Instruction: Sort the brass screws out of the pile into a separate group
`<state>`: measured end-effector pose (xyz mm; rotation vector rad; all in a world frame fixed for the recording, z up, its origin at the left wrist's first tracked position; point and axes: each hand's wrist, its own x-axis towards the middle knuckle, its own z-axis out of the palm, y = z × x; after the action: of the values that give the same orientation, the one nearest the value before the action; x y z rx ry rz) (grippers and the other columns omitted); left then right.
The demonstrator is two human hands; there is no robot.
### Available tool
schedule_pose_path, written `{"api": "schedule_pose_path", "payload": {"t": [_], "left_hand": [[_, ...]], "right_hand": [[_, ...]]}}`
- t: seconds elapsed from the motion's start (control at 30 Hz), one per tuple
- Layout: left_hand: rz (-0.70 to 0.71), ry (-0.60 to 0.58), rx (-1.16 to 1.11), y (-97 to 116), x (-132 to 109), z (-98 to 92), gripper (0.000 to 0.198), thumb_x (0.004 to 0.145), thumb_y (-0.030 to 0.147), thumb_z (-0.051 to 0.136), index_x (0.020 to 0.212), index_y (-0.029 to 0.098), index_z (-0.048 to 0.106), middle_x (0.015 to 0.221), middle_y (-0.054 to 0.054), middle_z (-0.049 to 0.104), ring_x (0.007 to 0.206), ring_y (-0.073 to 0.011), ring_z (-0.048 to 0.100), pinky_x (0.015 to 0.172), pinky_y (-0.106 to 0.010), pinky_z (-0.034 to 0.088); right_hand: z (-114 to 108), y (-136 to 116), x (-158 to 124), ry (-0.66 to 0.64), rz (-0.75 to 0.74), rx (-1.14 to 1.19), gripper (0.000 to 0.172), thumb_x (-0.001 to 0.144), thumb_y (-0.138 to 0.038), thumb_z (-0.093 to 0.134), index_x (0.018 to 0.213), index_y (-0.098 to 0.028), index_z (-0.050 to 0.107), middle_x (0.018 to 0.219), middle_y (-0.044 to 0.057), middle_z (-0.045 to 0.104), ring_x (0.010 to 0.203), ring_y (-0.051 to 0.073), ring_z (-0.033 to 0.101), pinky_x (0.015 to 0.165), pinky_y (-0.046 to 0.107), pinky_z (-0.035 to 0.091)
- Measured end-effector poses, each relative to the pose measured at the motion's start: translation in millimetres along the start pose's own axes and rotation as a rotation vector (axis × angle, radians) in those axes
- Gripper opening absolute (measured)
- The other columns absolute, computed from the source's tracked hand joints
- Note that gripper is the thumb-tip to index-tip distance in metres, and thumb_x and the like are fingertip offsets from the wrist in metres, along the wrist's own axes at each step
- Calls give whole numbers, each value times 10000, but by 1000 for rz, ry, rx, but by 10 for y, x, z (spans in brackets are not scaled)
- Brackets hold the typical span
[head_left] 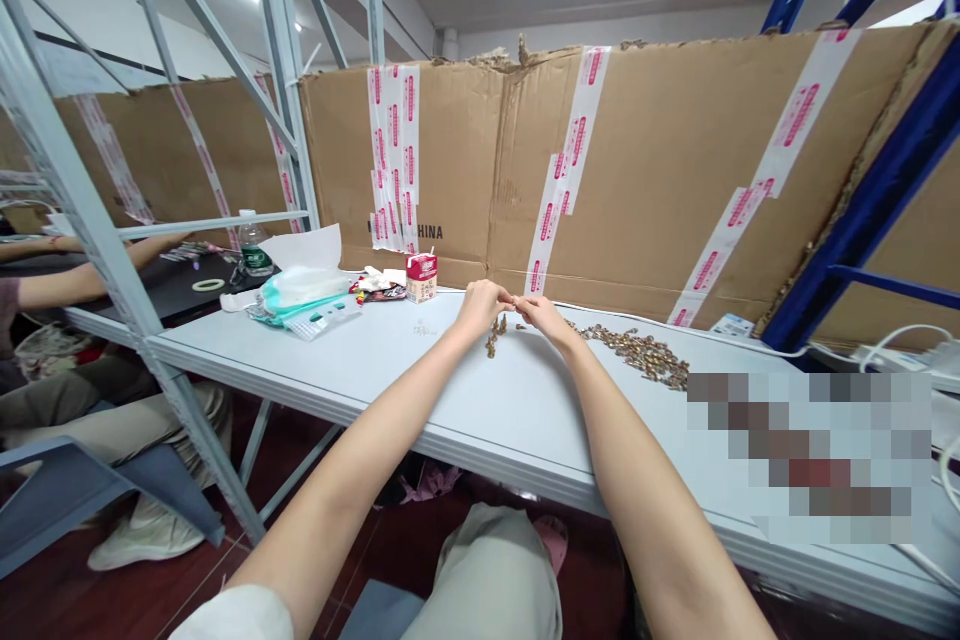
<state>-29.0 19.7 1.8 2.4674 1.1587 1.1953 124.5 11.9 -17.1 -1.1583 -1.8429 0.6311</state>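
My left hand [480, 306] and my right hand [543, 316] meet fingertip to fingertip just above the table, both pinched. Whatever sits between the fingers is too small to make out. Under the hands lies a short row of small brass-coloured metal pieces [492, 338]. A single brass-coloured piece [520, 327] rests apart, below my right fingers. Right of my right hand spreads a large loose heap of similar small brass-coloured pieces [646, 354].
A light grey table [420, 385] runs across, backed by a cardboard wall [660, 180]. Left lie a drink carton [421, 278], wrappers [379, 286], plastic bags [300, 295] and tiny clear bits [424, 328]. A metal post [127, 220] separates a co-worker's arm [71, 285]. The right side is pixelated.
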Motion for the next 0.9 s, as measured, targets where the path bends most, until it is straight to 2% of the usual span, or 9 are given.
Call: {"api": "schedule_pose_path", "payload": {"t": [0.1,0.27,0.43,0.6,0.77,0.9], "left_hand": [[-19,39,37,34,0,48,218,716,359,618,800,180,709,807,-81,694,846,-197,576,809,-303,379],[-125,-126,-253,-119,67,32,362,752,432,535,761,113,706,741,-90,698,656,-135,576,665,-242,416],[-207,-209,-441,-148,64,-21,372,630,431,652,759,86,708,749,-104,699,670,-137,569,649,-239,415],[-349,-248,-577,-79,2,-92,316,667,395,631,750,100,707,790,-103,700,728,-138,582,692,-256,416],[-302,-147,-553,-110,18,-47,249,618,293,695,755,85,701,763,-107,698,726,-155,602,717,-275,429],[-157,30,-251,-43,46,23,219,626,309,696,753,130,708,760,-90,697,731,-172,613,724,-285,430]], "right_hand": [[1,55,0,55,3,-22,419,768,-535,363,567,-170,412,504,-28,333,491,95,299,498,238,238],[7,29,8,79,-52,-117,465,797,-553,317,578,-163,442,517,-20,368,503,103,341,513,240,255],[-2,-36,16,99,-50,-228,456,805,-522,322,554,-161,444,512,-11,403,519,109,366,537,240,268],[8,-94,10,98,-56,-267,431,807,-491,336,579,-157,485,523,-4,424,535,113,363,541,239,267],[20,-108,4,82,-74,-229,434,812,-492,336,558,-159,448,510,-10,397,515,103,346,535,241,257],[4,-71,14,99,-43,-112,422,798,-508,357,560,-165,424,510,-14,367,499,98,323,513,243,246]]}}
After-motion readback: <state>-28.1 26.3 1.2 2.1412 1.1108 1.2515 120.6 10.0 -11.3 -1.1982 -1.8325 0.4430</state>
